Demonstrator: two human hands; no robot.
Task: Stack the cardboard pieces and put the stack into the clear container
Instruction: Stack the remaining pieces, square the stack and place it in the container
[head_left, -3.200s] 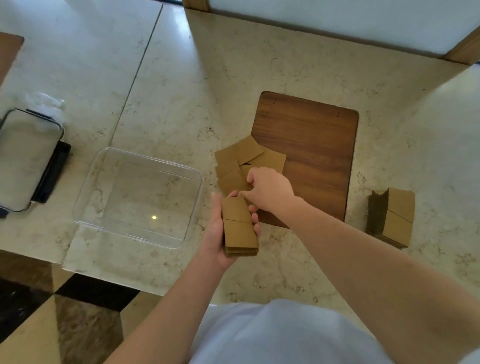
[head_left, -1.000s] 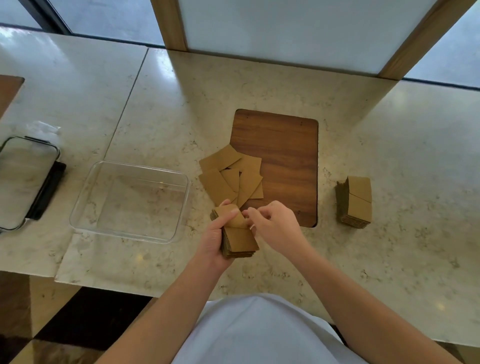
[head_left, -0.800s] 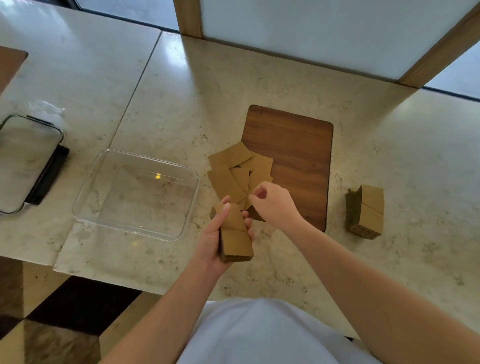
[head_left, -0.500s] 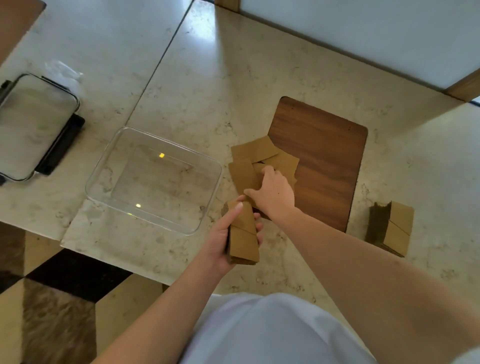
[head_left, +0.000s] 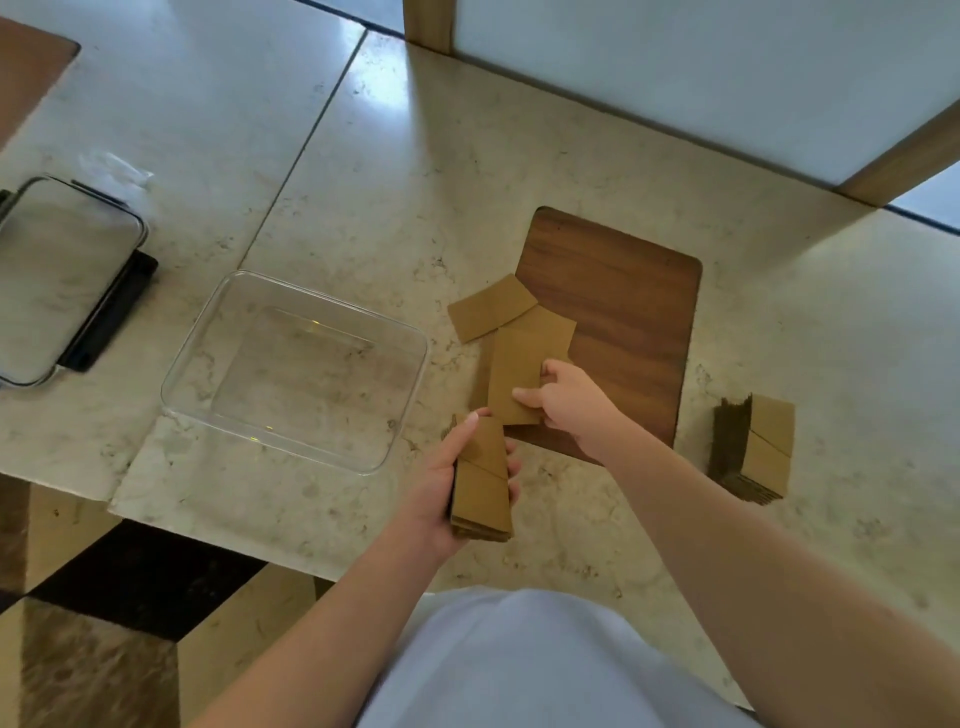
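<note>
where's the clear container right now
In the head view the clear container sits on the marble counter, left of the loose cardboard pieces and the left hand, with nothing in it.

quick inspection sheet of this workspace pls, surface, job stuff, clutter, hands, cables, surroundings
surface: marble counter, seam on the left.
job's things: clear container empty; loose cardboard pieces overlapping the wooden board; held stack; second stack on the counter to the right.
clutter: lidded tray far left.
hands: left hand grips the held stack; right hand pinches a loose piece.
cables: nothing seen.
surroundings: wood-framed panel behind, checkered floor.
</note>
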